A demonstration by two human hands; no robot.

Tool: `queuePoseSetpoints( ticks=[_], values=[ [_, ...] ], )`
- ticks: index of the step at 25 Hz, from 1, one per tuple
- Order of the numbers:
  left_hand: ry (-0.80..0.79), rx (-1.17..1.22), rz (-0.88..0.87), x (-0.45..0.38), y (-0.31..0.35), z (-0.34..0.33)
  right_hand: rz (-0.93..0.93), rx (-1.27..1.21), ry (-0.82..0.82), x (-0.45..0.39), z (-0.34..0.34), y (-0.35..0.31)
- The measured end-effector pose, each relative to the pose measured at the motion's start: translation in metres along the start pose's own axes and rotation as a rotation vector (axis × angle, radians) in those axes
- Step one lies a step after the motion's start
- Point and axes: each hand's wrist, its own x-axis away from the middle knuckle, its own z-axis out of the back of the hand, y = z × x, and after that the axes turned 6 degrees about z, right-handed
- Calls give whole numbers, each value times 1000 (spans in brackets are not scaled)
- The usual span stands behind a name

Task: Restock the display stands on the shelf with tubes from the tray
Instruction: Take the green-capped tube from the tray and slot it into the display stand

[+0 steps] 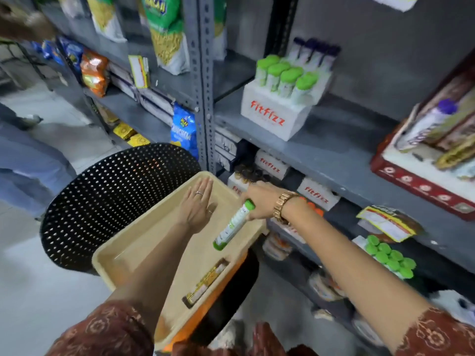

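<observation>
Right hand (259, 201) gripping a green-capped tube (233, 225) by its upper end, fingers clamped round it, holding it slanted over the right edge of the beige tray (133, 242). Tube hanging clear of the tray floor, cap end up by the hand, green base pointing down and toward the camera. Gold watch (282, 205) showing on that wrist.

Left hand (199, 204) lying flat and spread inside the far end of the tray, palm down, holding nothing, ring on one finger. Hands well apart.

Resting in the tray near its right wall: one dark and gold bar-shaped packet (205, 283). Tray sitting on a black perforated chair (110, 191).

Standing on the grey shelf (321, 147) above: white "fitfizz" display stand (272, 116) carrying green-capped tubes in front, purple-capped ones behind. Sitting on the shelf below, just past the right hand: more white fitfizz stands (317, 194), possibly part-filled with dark caps, too blurred to confirm. Lower right: cluster of green caps (390, 258). Far right on the upper shelf: red patterned box (421, 186) with assorted packets.
</observation>
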Motion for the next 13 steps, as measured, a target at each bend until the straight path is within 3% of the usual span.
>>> queuePoseSetpoints(
  ticks=[7,13],
  values=[
    [157,8,-254,-43,158,47,-200,56,264,125,88,54],
    [88,12,-392,-66,263,42,-351,92,346,198,116,101]
  ],
)
